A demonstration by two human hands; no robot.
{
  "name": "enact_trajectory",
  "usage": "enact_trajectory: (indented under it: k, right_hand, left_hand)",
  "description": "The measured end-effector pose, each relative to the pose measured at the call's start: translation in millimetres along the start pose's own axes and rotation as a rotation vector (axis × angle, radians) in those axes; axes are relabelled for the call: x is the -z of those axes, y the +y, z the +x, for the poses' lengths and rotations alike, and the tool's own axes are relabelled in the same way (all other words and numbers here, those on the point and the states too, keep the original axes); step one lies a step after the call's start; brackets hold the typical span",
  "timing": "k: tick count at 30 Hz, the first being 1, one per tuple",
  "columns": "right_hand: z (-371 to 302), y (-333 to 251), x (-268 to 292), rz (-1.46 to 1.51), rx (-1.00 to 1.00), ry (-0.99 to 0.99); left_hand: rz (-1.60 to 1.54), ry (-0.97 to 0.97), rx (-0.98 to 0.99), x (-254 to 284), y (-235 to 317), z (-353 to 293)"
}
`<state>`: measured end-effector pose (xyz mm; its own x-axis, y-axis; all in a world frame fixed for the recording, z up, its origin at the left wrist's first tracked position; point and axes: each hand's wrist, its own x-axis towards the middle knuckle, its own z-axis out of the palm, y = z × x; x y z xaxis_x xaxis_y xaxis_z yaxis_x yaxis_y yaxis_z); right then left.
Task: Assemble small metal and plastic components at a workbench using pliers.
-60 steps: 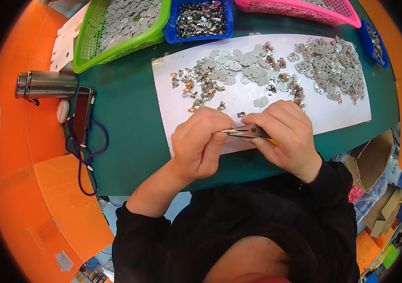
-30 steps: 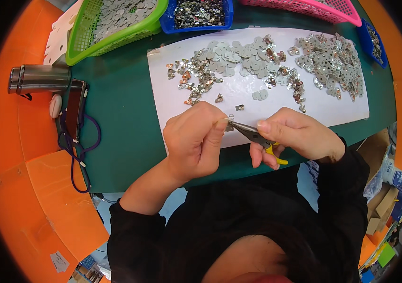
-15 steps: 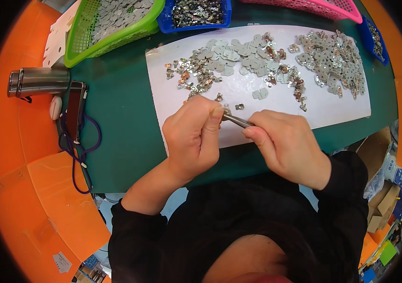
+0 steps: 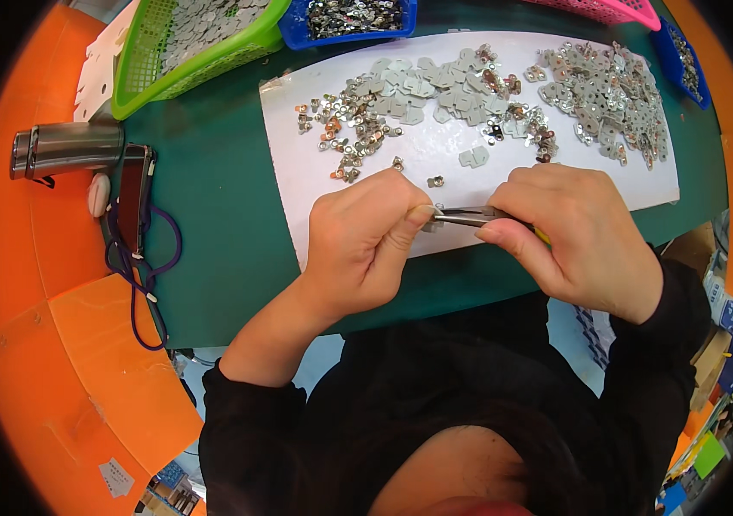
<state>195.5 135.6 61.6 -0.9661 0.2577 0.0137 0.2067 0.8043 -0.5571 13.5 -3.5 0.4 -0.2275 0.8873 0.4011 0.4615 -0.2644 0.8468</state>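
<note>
Green, smooth tabletop (image 4: 203,284) lies under a white rectangular sheet (image 4: 293,172). Beyond the sheet's far left corner sits a lime-green perforated plastic basket (image 4: 212,67); past its far edge, a blue plastic tray (image 4: 349,39) of small metal pieces. On the sheet's far half is a heap of flat grey metal plates (image 4: 444,90). Left of the sheet lies a brushed-steel flask (image 4: 78,146). At its near edge, my right hand (image 4: 577,236) wraps round slim grey-metal pliers (image 4: 467,220) with yellow on the handle; my left hand (image 4: 366,236) is curled, thumb and forefinger pinching a tiny silvery metal piece (image 4: 434,226) at the plier tips. My fingers hide much of it, so I can't tell whether the tips bite it. I'd judge it light, stiff and slick, best held by an edge. One loose silvery fitting (image 4: 435,181) on the sheet, just beyond my fingertips, could get knocked.
</note>
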Motion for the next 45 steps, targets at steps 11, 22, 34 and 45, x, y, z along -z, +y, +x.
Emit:
enact_trajectory:
  k: [11, 22, 34, 45]
  right_hand:
    - [1.8, 3.2, 8.2, -0.11, 0.041, -0.139]
    - [-14.3, 12.2, -14.1, -0.324, 0.11, -0.113]
    - [1.4, 31.4, -49.2, -0.142, 0.124, 0.38]
    - [23.9, 26.0, -62.7, -0.131, 0.069, 0.405]
  left_hand:
    - [-0.007, -0.075, 0.046, -2.5, 2.6, -2.8]
    - [0.09, -0.345, 0.03, 8.4, 6.5, 6.4]
    - [-0.1, 0.095, 0.098, 27.3, -3.1, 9.4]
    - [-0.473, 0.248, 0.267, 25.6, -5.2, 8.5]
